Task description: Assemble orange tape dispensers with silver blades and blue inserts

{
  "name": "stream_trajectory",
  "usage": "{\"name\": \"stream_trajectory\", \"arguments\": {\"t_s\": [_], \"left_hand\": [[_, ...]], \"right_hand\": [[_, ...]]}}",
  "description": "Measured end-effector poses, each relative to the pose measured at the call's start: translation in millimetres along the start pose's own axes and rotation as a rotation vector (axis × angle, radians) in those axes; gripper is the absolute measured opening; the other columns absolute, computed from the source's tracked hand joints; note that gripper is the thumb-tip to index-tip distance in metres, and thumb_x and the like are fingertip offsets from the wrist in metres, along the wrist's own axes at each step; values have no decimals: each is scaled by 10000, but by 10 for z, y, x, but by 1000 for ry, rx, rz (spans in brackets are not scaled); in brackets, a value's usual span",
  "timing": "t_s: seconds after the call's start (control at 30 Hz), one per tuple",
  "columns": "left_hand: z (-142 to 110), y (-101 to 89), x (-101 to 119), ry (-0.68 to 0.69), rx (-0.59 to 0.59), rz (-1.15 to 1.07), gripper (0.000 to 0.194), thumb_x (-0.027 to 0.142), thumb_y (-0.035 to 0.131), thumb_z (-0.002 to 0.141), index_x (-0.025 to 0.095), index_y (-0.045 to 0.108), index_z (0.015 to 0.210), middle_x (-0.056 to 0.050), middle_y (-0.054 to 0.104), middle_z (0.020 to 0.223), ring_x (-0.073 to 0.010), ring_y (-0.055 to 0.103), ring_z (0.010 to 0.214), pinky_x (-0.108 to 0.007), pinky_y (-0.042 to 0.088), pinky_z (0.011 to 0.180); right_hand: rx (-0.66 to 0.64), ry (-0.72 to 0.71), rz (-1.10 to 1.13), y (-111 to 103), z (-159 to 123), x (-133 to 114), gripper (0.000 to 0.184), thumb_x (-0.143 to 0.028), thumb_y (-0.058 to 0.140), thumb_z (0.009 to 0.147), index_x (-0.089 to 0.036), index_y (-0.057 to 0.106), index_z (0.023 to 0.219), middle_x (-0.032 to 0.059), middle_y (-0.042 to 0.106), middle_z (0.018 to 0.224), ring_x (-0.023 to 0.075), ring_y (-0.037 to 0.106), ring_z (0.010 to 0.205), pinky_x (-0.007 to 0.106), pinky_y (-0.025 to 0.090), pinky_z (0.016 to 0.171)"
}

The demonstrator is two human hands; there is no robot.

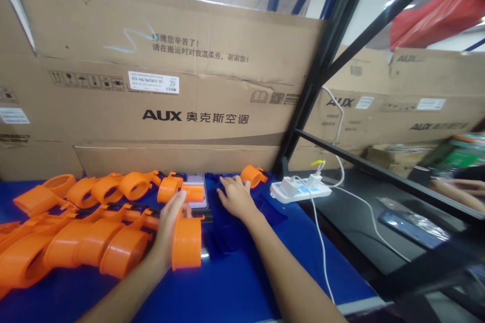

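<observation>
My left hand [168, 229] is closed around an orange plastic ring-shaped part [187, 243], whose wide round end faces down and to the right. Just beyond its fingertips sits another orange part [170, 189] with a short tube, beside a pale flat rectangular object [196, 178] that is partly covered. My right hand [238, 196] lies with fingers spread on dark blue thin sheets [227, 234], and nothing shows in its grip. Close to its fingertips, on the right, rests a separate orange ring part [252, 175].
Rows of similar orange parts [91, 239] fill the left of the blue table [235, 292]. A white power strip [299, 189] with cables lies right, near a black metal frame [314, 81]. Cardboard [197, 60] walls the back. Another person's arm [460, 189] shows far right.
</observation>
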State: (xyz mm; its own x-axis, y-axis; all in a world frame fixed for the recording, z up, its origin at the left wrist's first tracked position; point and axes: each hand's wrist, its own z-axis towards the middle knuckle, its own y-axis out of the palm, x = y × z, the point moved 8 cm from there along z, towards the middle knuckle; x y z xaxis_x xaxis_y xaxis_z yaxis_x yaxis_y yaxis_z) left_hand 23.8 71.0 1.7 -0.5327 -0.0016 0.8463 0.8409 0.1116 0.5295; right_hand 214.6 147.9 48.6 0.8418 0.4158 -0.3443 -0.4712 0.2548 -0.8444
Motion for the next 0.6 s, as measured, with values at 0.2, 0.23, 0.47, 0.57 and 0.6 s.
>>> {"name": "stream_trajectory", "arguments": {"t_s": [0.2, 0.23, 0.47, 0.57, 0.6], "left_hand": [[11, -29, 27, 64, 25, 107, 529, 663, 763, 751, 196, 561, 606, 39, 508, 492, -91, 421, 395, -226, 340, 421], [20, -27, 36, 80, 22, 128, 531, 667, 757, 756, 192, 569, 612, 34, 519, 504, -91, 426, 406, -225, 344, 428], [16, 36, 36, 66, -16, 74, 457, 597, 830, 715, 194, 616, 737, 24, 578, 582, -106, 500, 477, -214, 391, 472], [-35, 72, -11, -13, -37, 20, 447, 602, 815, 724, 204, 619, 780, 42, 548, 530, -98, 458, 403, -214, 361, 425], [-51, 80, -20, -29, -43, 14, 447, 609, 806, 730, 207, 616, 784, 43, 544, 517, -97, 452, 390, -214, 360, 417]], "right_hand": [[229, 41, 362, -261, 6, 25, 286, -357, 468, 1004, -179, 630, 1157, 131, 733, 1089, 253, 683, 987, 431, 537, 913], [241, 31, 416, -270, -10, -6, 280, -381, 467, 1005, -190, 613, 1148, 112, 731, 1045, 230, 700, 912, 384, 569, 838], [176, -13, 977, -231, -161, -299, 383, -403, 691, 877, -248, 599, 1216, 54, 680, 1026, 175, 679, 742, 315, 593, 667], [141, 16, 1019, -219, -177, -355, 325, -415, 729, 849, -228, 674, 1109, 56, 703, 974, 193, 677, 772, 343, 594, 731], [144, 27, 1034, -218, -175, -352, 303, -423, 743, 837, -224, 682, 1057, 52, 704, 944, 200, 678, 778, 344, 592, 728]]}}
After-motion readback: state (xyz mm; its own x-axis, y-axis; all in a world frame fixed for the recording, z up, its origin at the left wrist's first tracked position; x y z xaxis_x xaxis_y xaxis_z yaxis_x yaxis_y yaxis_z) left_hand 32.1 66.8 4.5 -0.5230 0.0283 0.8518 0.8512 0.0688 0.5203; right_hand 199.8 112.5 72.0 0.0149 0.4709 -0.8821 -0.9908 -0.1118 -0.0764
